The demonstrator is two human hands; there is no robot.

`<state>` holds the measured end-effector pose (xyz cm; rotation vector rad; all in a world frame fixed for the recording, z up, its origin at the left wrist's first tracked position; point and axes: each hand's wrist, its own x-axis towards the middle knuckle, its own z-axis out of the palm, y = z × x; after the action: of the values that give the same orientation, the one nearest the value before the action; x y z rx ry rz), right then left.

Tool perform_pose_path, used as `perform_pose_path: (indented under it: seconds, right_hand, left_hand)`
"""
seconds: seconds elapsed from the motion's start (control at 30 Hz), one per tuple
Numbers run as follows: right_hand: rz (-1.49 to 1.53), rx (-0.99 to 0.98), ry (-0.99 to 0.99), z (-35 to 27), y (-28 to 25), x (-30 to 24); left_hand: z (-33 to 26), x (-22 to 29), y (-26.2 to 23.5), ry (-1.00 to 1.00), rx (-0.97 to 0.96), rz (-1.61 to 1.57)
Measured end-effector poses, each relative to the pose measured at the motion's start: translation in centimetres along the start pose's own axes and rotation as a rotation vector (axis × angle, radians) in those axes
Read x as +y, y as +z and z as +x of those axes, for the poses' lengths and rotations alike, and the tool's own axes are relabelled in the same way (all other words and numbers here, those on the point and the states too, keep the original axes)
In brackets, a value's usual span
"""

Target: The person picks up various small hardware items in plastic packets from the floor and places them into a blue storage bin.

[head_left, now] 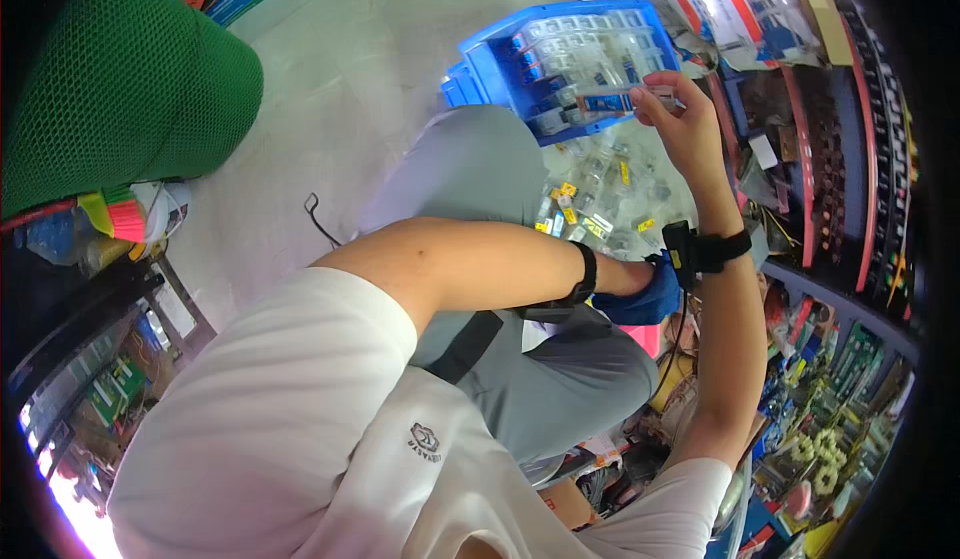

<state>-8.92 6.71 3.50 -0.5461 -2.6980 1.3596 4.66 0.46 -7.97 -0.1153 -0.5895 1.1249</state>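
My right hand point(685, 119) is raised at the right edge of a blue plastic bin point(465, 86). Its thumb and fingers pinch a small, clear flat pack with a blue and brown label point(606, 103), which lies over the bin. Rows of clear plastic packs point(585, 44) fill the bin. Across my lap reaches my left arm, a black strap at its wrist. My left hand point(627, 277) is beside a dark blue, fabric-like thing point(645, 302); its fingers are hidden. On the floor below the bin lie many loose clear packs point(610, 184), some with yellow labels.
Shelves with red edges point(805, 179) and hung small goods stand close on the right. Packed hardware point(825, 439) crowds the lower right. A green mesh roll point(140, 79) stands at the far left, above a red and yellow brush point(120, 214). A black cord hangs by my right wrist.
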Motion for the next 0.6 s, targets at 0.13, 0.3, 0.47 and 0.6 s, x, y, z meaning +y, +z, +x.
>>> perform_pose_path:
  seconds: [0.13,0.3,0.47,0.6]
  right_hand:
    - [0.04,0.015,-0.112,2.3,2.0,1.8]
    - [0.045,0.021,-0.1,2.9,2.5,3.4]
    - [0.0,-0.048,-0.108,3.5,3.5,3.6]
    - [-0.152,-0.049,-0.14,3.8,4.3,3.3]
  left_hand:
    - [0.5,1.1,-0.2,-0.221,-0.416,-0.389]
    - [0.7,1.4,1.2,-0.496,0.372,-2.23]
    - [1.0,1.7,0.3,-0.361,0.425,-2.562]
    - [1.0,1.6,0.5,-0.349,0.414,-2.617]
